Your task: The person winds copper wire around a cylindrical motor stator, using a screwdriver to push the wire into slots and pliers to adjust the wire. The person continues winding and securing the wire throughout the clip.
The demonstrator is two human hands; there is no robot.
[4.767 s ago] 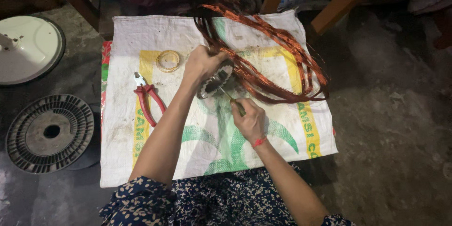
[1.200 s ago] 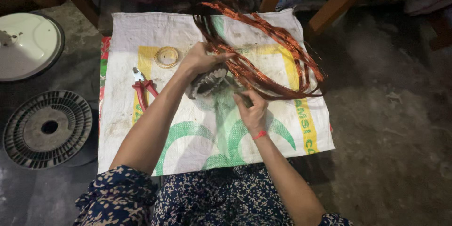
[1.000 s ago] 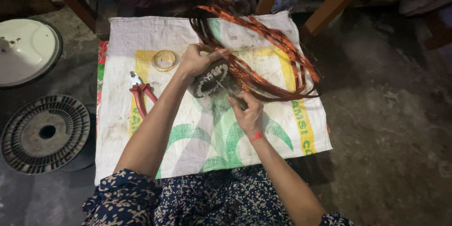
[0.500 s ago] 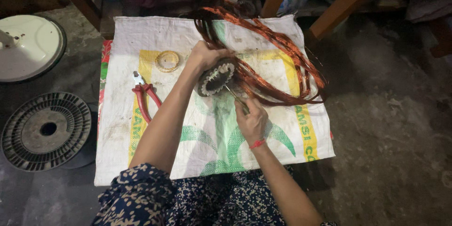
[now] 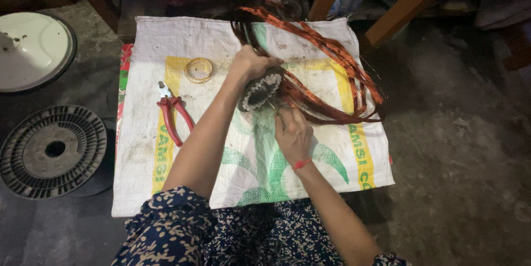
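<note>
My left hand (image 5: 250,64) grips a round slotted metal motor core (image 5: 260,91) and holds it tilted above the white woven sack (image 5: 166,183) spread on the floor. My right hand (image 5: 293,133) is just below the core, fingers pinched on thin copper wire at its edge. Long loops of copper wire (image 5: 337,66) run from the core toward the sack's far right corner.
Red-handled pliers (image 5: 172,116) and a small roll of yellowish tape (image 5: 198,69) lie on the sack's left half. On the dark floor to the left lie a round ribbed metal cover (image 5: 52,150) and a white round cover (image 5: 33,50). Wooden legs (image 5: 409,6) stand behind.
The core has been turned in my left hand, its slotted face now toward me. My right hand has stayed at its lower edge. The pliers and tape have not moved.
</note>
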